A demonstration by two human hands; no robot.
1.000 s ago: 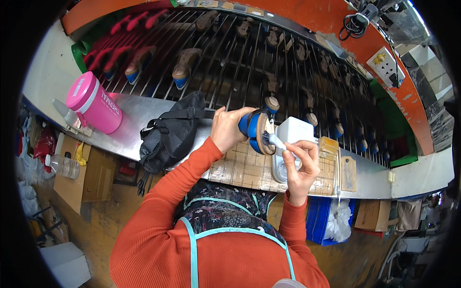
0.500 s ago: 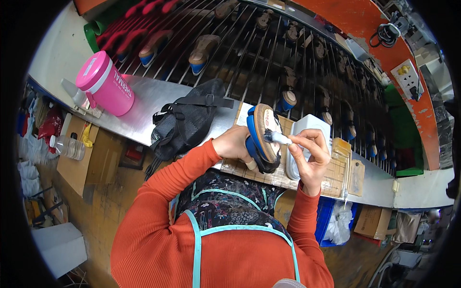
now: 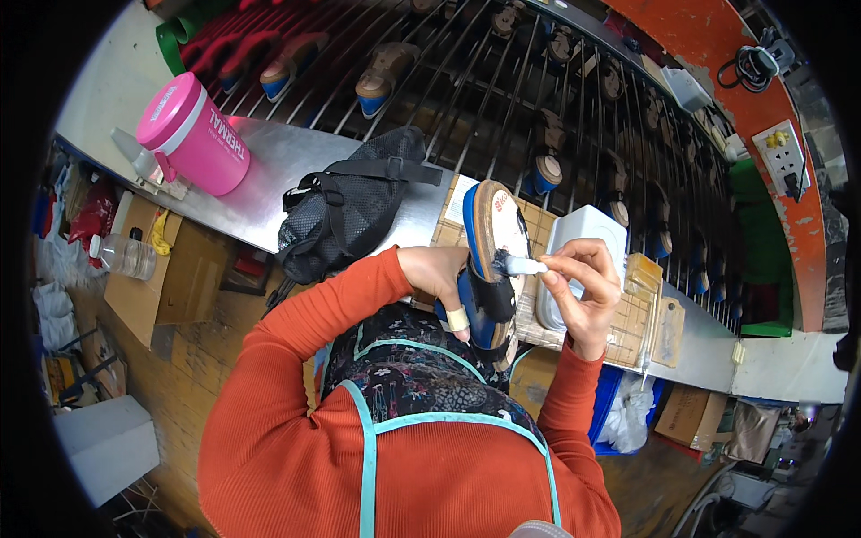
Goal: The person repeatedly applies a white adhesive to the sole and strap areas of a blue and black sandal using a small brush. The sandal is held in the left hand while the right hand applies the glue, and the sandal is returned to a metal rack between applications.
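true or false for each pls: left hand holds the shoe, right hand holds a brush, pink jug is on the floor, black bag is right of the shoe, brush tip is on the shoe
1. The left hand holds the shoe: true.
2. The right hand holds a small brush: true.
3. The pink jug stands on the floor: false, it stands on the metal bench.
4. The black bag lies right of the shoe: false, it lies to its left.
5. The brush tip touches the shoe: true.
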